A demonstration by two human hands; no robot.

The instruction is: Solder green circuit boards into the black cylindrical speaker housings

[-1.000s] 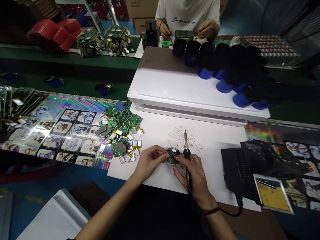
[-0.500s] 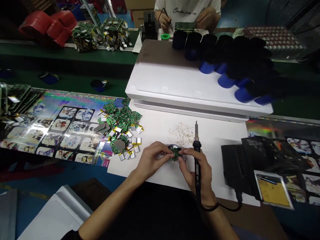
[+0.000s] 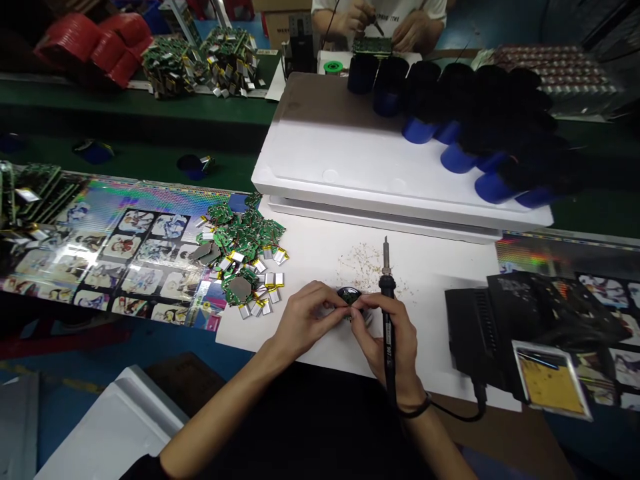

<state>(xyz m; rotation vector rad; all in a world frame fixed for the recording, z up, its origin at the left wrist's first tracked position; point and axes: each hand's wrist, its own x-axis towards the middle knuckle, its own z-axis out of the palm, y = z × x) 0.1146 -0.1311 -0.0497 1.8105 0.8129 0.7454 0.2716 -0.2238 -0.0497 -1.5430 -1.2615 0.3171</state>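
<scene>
Both my hands meet over a white sheet (image 3: pixel 440 267) near the table's front edge. My left hand (image 3: pixel 305 317) pinches a small round part with a green circuit board (image 3: pixel 349 296) from the left. My right hand (image 3: pixel 393 337) touches the same part with its fingertips and also grips a black soldering iron (image 3: pixel 387 293), tip pointing up and away from me. Solder crumbs (image 3: pixel 363 261) lie scattered just beyond the part.
A heap of green boards with small silver batteries (image 3: pixel 243 257) lies to the left. A black soldering station (image 3: pixel 515 333) stands at the right. Behind is a white foam slab (image 3: pixel 350 170) bearing dark blue cylinders (image 3: pixel 480 127). Another person's hands (image 3: pixel 380 23) work at the far side.
The soldering iron has swung a little left and more upright. My fingers have closed tighter round the small part, hiding more of the green board. The far person's hands have shifted.
</scene>
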